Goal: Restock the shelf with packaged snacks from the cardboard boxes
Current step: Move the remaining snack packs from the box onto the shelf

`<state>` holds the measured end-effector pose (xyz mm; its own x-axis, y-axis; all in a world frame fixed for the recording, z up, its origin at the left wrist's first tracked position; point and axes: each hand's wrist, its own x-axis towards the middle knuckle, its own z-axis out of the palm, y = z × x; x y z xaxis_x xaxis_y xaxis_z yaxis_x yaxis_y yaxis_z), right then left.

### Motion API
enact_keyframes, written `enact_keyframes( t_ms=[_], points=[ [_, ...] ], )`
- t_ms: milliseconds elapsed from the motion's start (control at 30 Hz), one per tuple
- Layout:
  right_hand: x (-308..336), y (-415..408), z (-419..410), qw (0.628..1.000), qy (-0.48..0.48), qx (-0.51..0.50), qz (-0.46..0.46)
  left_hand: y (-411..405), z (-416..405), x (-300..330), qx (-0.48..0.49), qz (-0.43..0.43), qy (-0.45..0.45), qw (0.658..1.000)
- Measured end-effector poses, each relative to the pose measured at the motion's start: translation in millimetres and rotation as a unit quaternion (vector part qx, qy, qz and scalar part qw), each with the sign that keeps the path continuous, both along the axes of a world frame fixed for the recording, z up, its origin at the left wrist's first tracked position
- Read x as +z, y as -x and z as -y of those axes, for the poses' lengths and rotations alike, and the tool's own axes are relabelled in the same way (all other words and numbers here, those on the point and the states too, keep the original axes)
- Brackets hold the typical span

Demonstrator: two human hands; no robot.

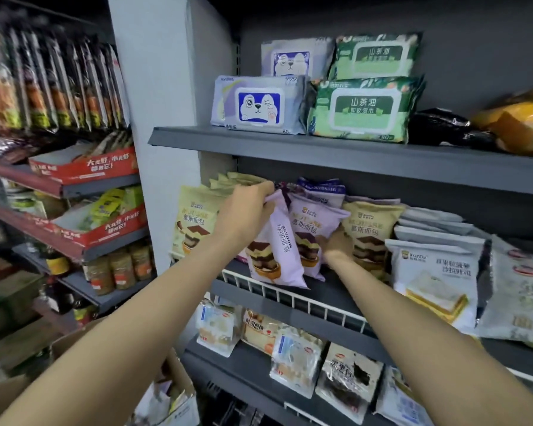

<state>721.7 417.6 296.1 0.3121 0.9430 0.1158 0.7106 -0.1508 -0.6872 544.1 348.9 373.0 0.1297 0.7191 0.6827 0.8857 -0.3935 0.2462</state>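
Note:
My left hand [246, 207] grips the top edge of a purple mousse-bread packet [274, 250], tilted and turned sideways on the middle shelf [330, 293]. My right hand [339, 244] reaches in between a second, upright purple packet [311, 229] and a beige mousse-bread packet [370, 232]; its fingers are hidden behind the packets. More beige packets [194, 216] stand at the shelf's left end. An open cardboard box [179, 379] sits low on the floor under my left arm.
White sandwich-bread packets [434, 278] fill the right of the middle shelf behind a white wire rail [293, 296]. Wet-wipe packs [259, 103] lie on the shelf above. Bread packets [293, 361] lie on the shelf below. A second shelving unit with sauces stands at left.

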Motion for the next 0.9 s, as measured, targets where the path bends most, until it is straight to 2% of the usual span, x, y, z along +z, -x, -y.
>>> enact_keyframes(
  t_ms=[33,100,167,200,267,300,367,500,633,700,767,833,900],
  points=[
    [0,-1,2,0.999,0.002,-0.019,0.027,0,1,1,0.005,-0.016,-0.005,1.0],
    [11,-1,18,0.998,-0.061,-0.03,0.004,-3,3,3,0.018,-0.048,-0.024,0.998],
    [28,0,43,0.979,-0.191,0.046,-0.053,-7,3,6,0.025,-0.069,-0.033,0.997],
    [37,1,58,0.968,-0.21,0.121,-0.066,-11,2,8,0.022,-0.073,-0.031,0.997],
    [52,6,83,0.956,-0.12,0.263,-0.056,-20,0,12,0.0,-0.05,-0.018,0.999],
    [53,8,89,0.953,-0.083,0.291,-0.026,-24,0,14,-0.022,-0.026,-0.007,0.999],
    [51,9,89,0.959,-0.097,0.265,-0.006,-29,-1,19,-0.096,0.041,0.019,0.994],
    [42,1,80,0.961,-0.152,0.195,-0.122,-26,-4,21,-0.234,0.113,0.111,0.959],
    [27,-10,72,0.924,-0.165,0.134,-0.318,-6,-20,10,-0.139,0.092,0.077,0.983],
    [14,-10,68,0.903,-0.144,0.144,-0.379,1,-24,-4,-0.149,0.058,0.125,0.979],
    [1,-5,67,0.925,-0.132,0.146,-0.326,2,-24,-21,-0.152,0.017,0.207,0.966],
    [-13,1,67,0.967,-0.145,0.125,-0.17,-2,-23,-37,-0.143,0.011,0.264,0.954],
    [-25,6,69,0.98,-0.171,0.085,-0.05,-6,-26,-51,-0.135,-0.005,0.249,0.959]
  ],
)
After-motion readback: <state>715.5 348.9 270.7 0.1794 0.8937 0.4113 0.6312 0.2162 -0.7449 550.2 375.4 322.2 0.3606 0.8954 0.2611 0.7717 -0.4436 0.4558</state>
